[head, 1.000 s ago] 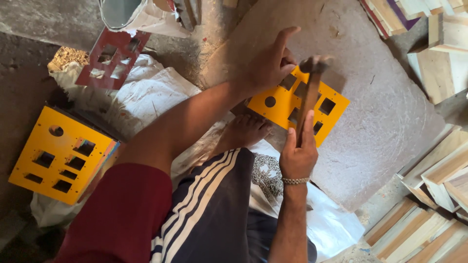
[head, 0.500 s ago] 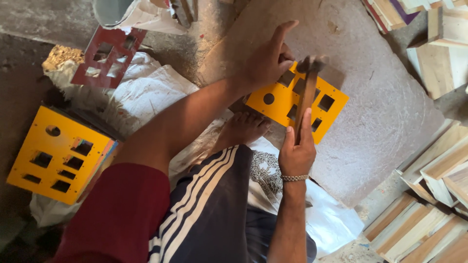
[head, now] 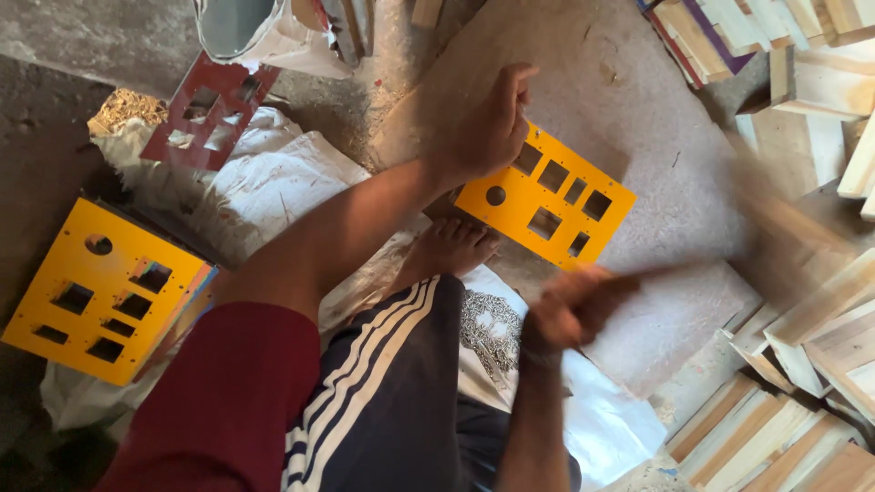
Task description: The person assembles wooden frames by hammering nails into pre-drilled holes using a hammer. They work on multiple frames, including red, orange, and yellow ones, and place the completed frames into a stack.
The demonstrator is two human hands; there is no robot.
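Observation:
A yellow metal panel (head: 556, 196) with square and round cut-outs lies flat on a grey-brown board (head: 638, 100). My left hand (head: 492, 128) presses on the panel's upper left corner, fingers curled over its edge. Below the panel's lower edge is my right hand (head: 570, 310), blurred by motion and shut on a wooden-handled hammer (head: 665, 271). The handle streaks off to the right and the head is too smeared to make out. My bare foot (head: 451, 246) rests just left of the panel.
A second yellow panel (head: 100, 292) lies on a stack at the left, with a red panel (head: 205, 114) above it. White sacks (head: 273, 178) cover the floor. Wooden slats (head: 820, 364) are piled along the right. A bucket (head: 228, 23) stands at the top.
My right hand has swung the hammer from upright over the panel down and to the right. My left hand has stayed on the panel's corner.

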